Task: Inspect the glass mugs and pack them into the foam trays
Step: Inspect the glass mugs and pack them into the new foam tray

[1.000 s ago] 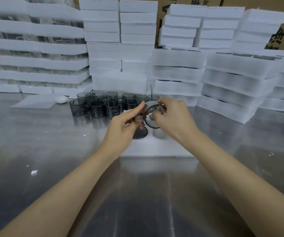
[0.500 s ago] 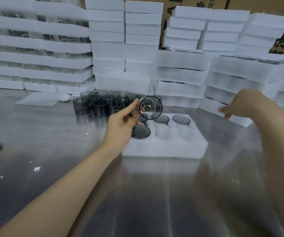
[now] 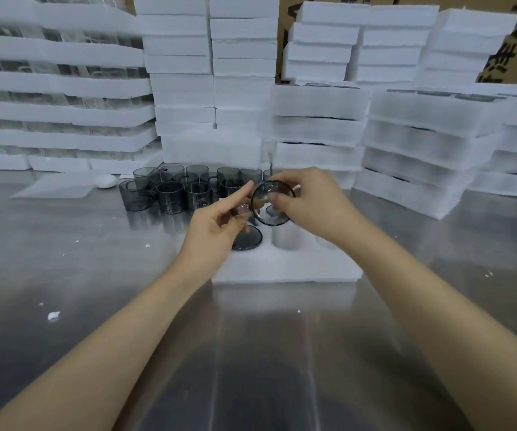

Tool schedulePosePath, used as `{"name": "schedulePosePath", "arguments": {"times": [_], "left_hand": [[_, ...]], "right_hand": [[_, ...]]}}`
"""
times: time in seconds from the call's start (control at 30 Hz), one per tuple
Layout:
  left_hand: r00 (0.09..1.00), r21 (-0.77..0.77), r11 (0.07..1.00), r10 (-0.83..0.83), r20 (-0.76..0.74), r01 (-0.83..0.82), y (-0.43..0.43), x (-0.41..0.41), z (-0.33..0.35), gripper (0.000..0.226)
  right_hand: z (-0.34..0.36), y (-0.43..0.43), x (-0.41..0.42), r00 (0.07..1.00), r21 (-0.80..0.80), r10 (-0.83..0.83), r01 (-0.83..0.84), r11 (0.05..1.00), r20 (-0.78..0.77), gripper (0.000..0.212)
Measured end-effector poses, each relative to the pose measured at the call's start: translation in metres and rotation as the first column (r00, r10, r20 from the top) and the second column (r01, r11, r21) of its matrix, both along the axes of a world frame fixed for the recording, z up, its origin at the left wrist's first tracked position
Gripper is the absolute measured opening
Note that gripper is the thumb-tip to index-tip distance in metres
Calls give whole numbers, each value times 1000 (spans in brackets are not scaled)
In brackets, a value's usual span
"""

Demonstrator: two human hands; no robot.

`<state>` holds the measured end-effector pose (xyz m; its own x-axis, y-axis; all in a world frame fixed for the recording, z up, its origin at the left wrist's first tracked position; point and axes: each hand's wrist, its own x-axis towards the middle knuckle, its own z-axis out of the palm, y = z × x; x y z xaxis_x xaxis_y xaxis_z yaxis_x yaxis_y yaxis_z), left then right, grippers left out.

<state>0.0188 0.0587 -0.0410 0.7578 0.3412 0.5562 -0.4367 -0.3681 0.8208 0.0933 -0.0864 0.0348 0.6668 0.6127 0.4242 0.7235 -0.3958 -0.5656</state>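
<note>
Holding a smoky glass mug [image 3: 272, 203] up over the foam tray [image 3: 285, 265], both hands on it.

Left hand [image 3: 216, 227] has its grip pinched on the handle; right hand [image 3: 308, 202] has fingers curled round the rim. One mug [image 3: 246, 239] already sits in the tray's front-left pocket, and more mugs [image 3: 170, 194] wait behind on the worktop [image 3: 64, 259].

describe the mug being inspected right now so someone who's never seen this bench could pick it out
On the steel table, find the white foam tray lying in front of the cluster of smoked-glass mugs. Just above that tray both hands, left and right, hold one mug. Unlike the upright mugs behind, it is lifted and tipped, its round mouth facing the camera.
</note>
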Motion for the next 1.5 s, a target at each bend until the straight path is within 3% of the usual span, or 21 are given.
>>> {"name": "schedulePosePath", "arguments": {"times": [0.23,0.43,0.6,0.67,0.8,0.9,0.97,1.03,1.1,1.17,1.23,1.33,1.5], "left_hand": [[999,27,999,-36,-39,37,-4,-5,3,47],[999,10,999,-34,-21,34,-3,-4,2,47],[1000,-52,998,-20,7,20,0,-1,1,49],[1000,-87,996,-6,20,7,0,0,0,51],[999,-114,993,15,35,-11,1,0,1,51],[999,-135,991,13,41,-8,-1,0,3,40],[999,-147,989,22,47,-15,-3,0,5,30],[998,-127,991,40,39,-35,-4,-1,7,27],[998,-124,991,58,32,-53,-3,-1,7,28],[997,-117,991,70,19,-67,-2,-1,7,36],[997,-104,992,74,10,-72,-3,-1,7,48],[998,-114,991,68,18,-65,-5,-1,9,45],[998,-131,990,61,11,-59,-4,-3,7,24]], "right_hand": [[-16,5,1,987,103,-121,111,989,105,17],[-14,6,2,982,-37,-101,109,993,159,19],[13,-14,6,970,-145,110,-143,979,-216,35],[22,-22,11,956,-83,103,-130,988,-274,44],[28,-33,21,997,89,-70,71,993,-15,18],[29,-35,21,999,126,-38,36,991,11,6],[28,-32,15,995,131,89,-83,988,-45,11],[26,-28,6,956,34,282,-280,959,-85,17],[21,-24,0,895,-156,428,-444,883,-121,41],[16,-20,-3,868,-305,490,-491,816,-88,65],[11,-15,-4,869,-401,494,-440,804,37,80],[7,-9,-4,858,-410,473,-365,836,201,72],[16,-23,7,958,-307,250,-198,931,138,52]]}}
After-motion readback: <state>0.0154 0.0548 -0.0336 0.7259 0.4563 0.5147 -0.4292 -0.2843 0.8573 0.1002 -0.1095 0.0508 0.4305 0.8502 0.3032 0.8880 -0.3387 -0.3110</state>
